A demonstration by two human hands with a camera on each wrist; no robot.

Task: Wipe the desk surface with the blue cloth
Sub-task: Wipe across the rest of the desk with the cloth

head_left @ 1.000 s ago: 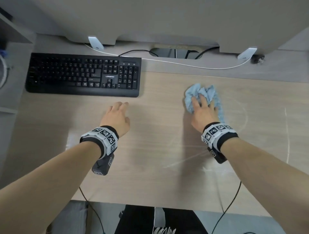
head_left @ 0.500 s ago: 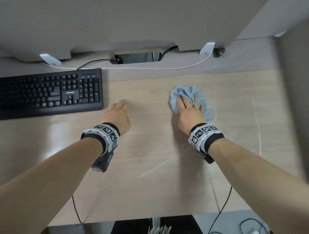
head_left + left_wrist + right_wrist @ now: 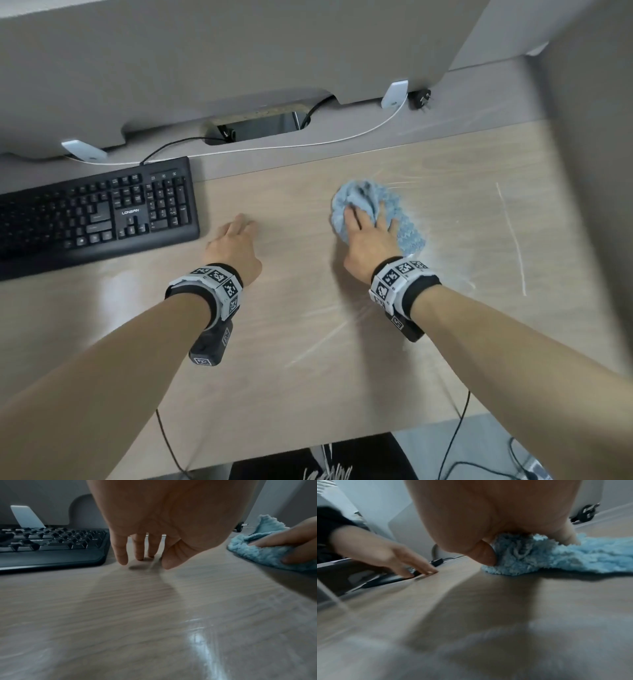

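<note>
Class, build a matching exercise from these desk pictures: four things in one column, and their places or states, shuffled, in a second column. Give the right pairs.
Things:
1. blue cloth
2. keyboard
3. left hand
4. white cable

Places or states:
A. fingertips resting on bare desk
B. running along the back of the desk
C. bunched under the right hand
D. at the desk's left side

Pairs: 1-C, 2-D, 3-A, 4-B
</note>
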